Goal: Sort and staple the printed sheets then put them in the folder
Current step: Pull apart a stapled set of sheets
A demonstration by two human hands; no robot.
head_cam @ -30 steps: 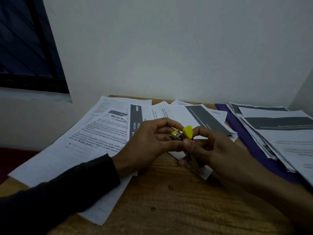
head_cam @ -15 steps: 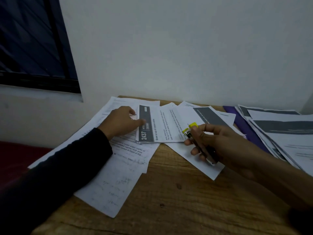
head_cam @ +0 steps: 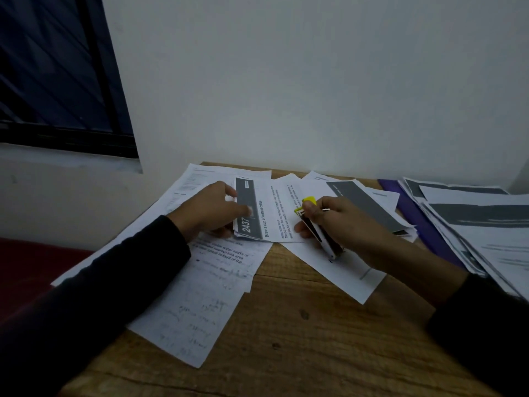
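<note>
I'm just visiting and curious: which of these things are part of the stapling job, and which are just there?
In use:
- stapler, held in right hand
- "2437" sheets, under left hand
- purple folder
- loose printed sheets

Just there:
- wooden table
- window

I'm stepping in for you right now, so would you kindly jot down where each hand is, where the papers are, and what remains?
Left hand: pinches the edge of the "2437" sheets.
Right hand: grips the stapler, yellow end toward those sheets.
Loose sheets lie spread over the table; another paper stack lies on the purple folder at right.
Done: cannot tell whether anything is stapled.
Left: staple the "2437" set, sort the rest, file everything.
</note>
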